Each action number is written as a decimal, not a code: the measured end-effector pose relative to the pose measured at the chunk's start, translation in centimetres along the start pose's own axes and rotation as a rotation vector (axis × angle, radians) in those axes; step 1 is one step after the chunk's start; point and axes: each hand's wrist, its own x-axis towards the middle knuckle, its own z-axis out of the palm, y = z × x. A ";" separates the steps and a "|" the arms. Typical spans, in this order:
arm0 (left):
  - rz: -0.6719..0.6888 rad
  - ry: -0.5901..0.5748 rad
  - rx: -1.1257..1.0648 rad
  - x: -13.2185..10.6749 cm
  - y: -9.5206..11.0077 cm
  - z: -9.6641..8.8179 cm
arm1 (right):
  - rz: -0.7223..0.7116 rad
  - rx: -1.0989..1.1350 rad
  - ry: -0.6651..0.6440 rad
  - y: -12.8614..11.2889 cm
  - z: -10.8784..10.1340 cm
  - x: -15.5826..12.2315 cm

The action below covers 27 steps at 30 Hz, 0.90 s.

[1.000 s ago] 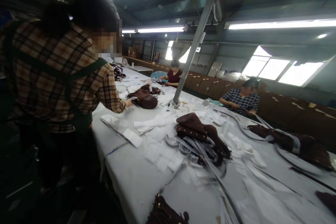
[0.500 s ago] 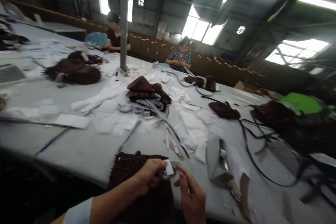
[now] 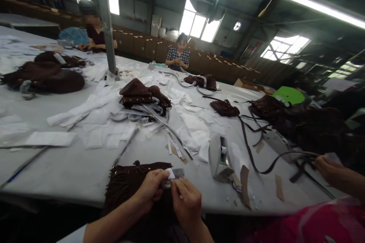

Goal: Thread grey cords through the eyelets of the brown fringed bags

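Observation:
A dark brown fringed bag (image 3: 125,184) lies at the table's front edge, partly under my forearms. Above it, my left hand (image 3: 152,186) pinches a small white paper piece (image 3: 170,174) between thumb and fingers. My right hand (image 3: 186,200) is closed against the lower edge of that piece, fingertips pressed together. Behind the fingers shows a greyish see-through film (image 3: 179,173), which both hands seem to touch. What exactly sits in the right fingertips is too small to make out.
A grey tape dispenser (image 3: 221,157) stands right of my hands. White paper sheets (image 3: 196,125) and more brown bags (image 3: 139,93) cover the table beyond. At right, a co-worker's hand (image 3: 330,169) holds a strap. Two people sit across the table, near a metal post (image 3: 107,26).
My right hand has gone from spread fingers to a closed pinch at the white piece. The view has turned right, bringing in a co-worker's hand and pink clothing.

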 end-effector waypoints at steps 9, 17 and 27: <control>0.061 -0.045 0.034 0.6 1.0 -1.4 | 0.075 -0.340 -0.111 4.7 -4.0 -7.4; 0.070 -0.109 0.133 0.1 -0.2 -0.3 | 0.599 0.101 0.075 2.0 -3.9 -6.2; 0.034 -0.073 0.168 0.5 -0.9 -3.3 | 0.867 -0.007 0.463 16.3 -10.6 -1.5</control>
